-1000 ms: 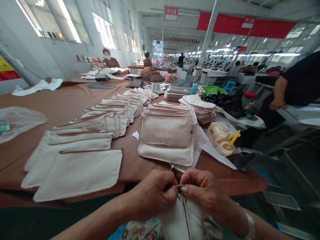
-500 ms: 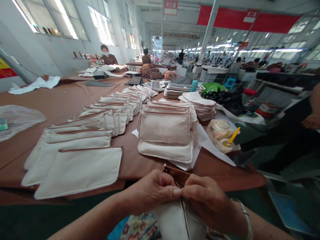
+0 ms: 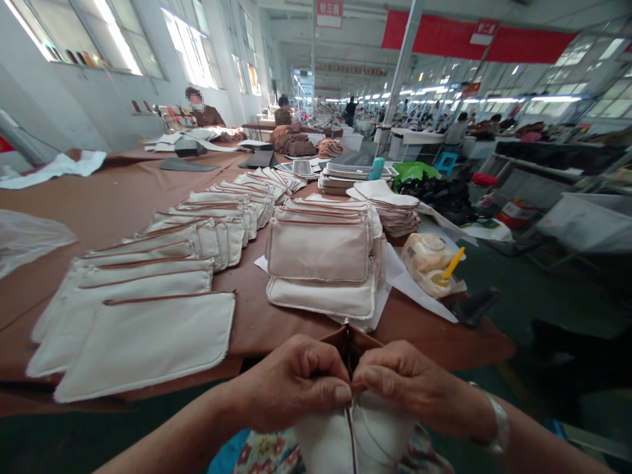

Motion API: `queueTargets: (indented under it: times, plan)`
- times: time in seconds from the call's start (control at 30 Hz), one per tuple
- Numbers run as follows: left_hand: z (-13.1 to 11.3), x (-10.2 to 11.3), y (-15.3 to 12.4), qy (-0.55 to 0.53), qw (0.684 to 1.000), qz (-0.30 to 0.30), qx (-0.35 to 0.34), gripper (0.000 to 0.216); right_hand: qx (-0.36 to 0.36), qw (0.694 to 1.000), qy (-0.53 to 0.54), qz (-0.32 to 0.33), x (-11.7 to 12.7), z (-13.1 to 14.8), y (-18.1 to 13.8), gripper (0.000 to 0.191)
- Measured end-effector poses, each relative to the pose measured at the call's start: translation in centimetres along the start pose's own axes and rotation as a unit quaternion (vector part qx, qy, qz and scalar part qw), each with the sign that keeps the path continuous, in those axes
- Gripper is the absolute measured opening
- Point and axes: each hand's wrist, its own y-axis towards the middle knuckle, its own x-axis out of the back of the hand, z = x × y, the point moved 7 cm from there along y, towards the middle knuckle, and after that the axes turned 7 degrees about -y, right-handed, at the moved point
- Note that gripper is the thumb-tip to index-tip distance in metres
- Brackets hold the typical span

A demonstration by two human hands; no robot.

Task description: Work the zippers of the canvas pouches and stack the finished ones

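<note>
Just off the near edge of the worktop, the left hand and the right hand pinch a white pouch between thumbs and bent fingers, their fingertips close together at its brown seam. The pouch stands over a floral cloth, its brown lining spread open toward the worktop. The forearms come in from either side, below the worktop's level, with dark floor showing beneath the near edge.

A strip of brown covering runs between that edge and a stack of pouches, and a narrower lane parts the stack from a fanned row of pouches. The row's nearest pouch reaches almost to the near edge at left. Toward the right-hand corner lie white paper, a tub with a yellow handle, and a dark object right at the edge.

Brown covering spreads widely at left, where a clear plastic bag lies. Beyond the far end, a person sits near windows; a red banner hangs over the long hall.
</note>
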Motion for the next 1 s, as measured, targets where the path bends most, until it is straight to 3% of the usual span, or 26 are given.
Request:
queueTargets:
  times: [0.2,0.47,0.67,0.83,1.0]
  plan:
    - [0.6,-0.2,0.1,-0.036,0.999,-0.027,-0.015,0.036,0.079,0.994,-0.049,-0.062,-0.3,0.0,0.1,0.039]
    - [-1.1,0.3,0.2,0.157,0.981,-0.091,-0.065,0.035,0.051,0.997,-0.059,-0.012,0.6,0.6,0.8,0.042]
    - [0.0,0.8,-0.4,0.088,0.994,-0.029,0.063,0.059,0.050,0.998,-0.013,-0.018,0.5,0.3,1.1,0.044]
    - [-0.7,1.2,-0.4,0.084,0.996,-0.015,0.013,0.061,0.027,0.999,0.007,-0.025,0.4,-0.9,0.8,0.044]
    - [0.2,-0.4,0.4,0.086,0.995,-0.003,0.042,0.052,0.054,0.998,-0.002,-0.037,0.1,-1.0,1.1,0.044]
